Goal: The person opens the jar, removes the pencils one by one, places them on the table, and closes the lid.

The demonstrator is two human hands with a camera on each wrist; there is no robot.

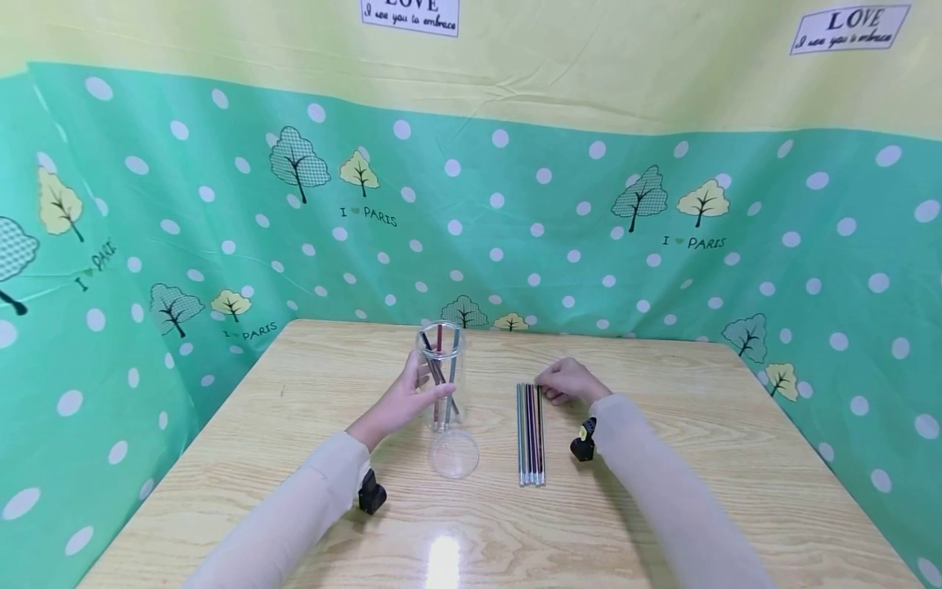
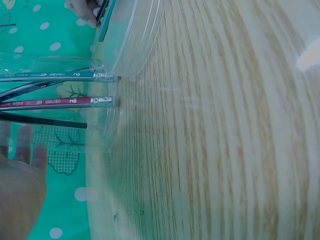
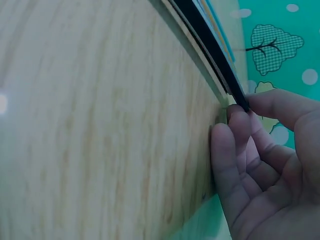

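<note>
My left hand (image 1: 407,394) holds a clear plastic cylinder (image 1: 441,356) upright, fingers and thumb around its side. Several pencils stand inside it; a red pencil (image 2: 55,102) and a teal pencil (image 2: 50,77) show their eraser ends at the bottom in the left wrist view. To the right, several pencils (image 1: 527,433) lie side by side, silver ends toward me. At the far end of this row my right hand (image 1: 572,381) pinches the tip of a black pencil (image 3: 210,37) between thumb and fingers. It is the rightmost one of the row.
A round clear lid (image 1: 454,455) lies on the wooden table (image 1: 662,491) just in front of the cylinder, left of the pencil row. Behind the table hangs a green dotted cloth (image 1: 515,213), with another stretch along each side.
</note>
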